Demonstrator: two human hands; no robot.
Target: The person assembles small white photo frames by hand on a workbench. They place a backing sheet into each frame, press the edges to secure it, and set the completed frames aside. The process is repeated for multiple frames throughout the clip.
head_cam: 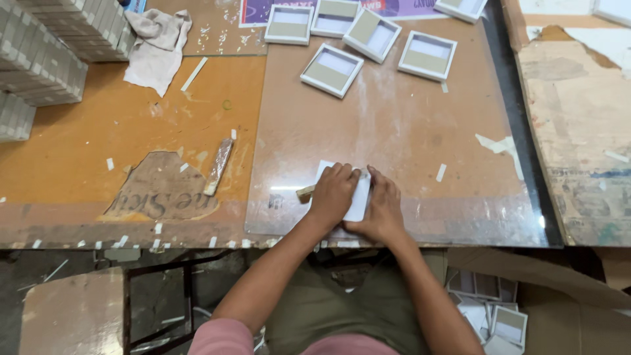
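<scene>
Both hands work on a white sheet (358, 197) that lies flat on the clear panel (394, 131) near the front edge of the workbench (98, 131). The left hand (333, 195) lies palm down on the sheet with fingers curled and pressing; a small tan block (305, 193) shows at its left side, touching the hand, but whether the fingers close around it cannot be told. The right hand (382, 207) rests open and flat on the right part of the sheet, fingers spread forward, pinning it down and gripping nothing. Toward the rear edge of the panel lie several shallow square trays (332, 69) with white rims and tan inner faces, set well apart from the hands. A crumpled grey cloth (158, 46) lies at the rear of the orange part of the bench, and stacks of grey pieces (46, 52) fill the rear left corner. A narrow wooden stick (218, 166) lies near the front of the orange surface, beside a worn brown patch (161, 190), left of the panel's edge. Scraps of white tape (440, 172) dot the surface. Below the front edge at the right, a cardboard box (559, 296) holds more trays of the same kind.
</scene>
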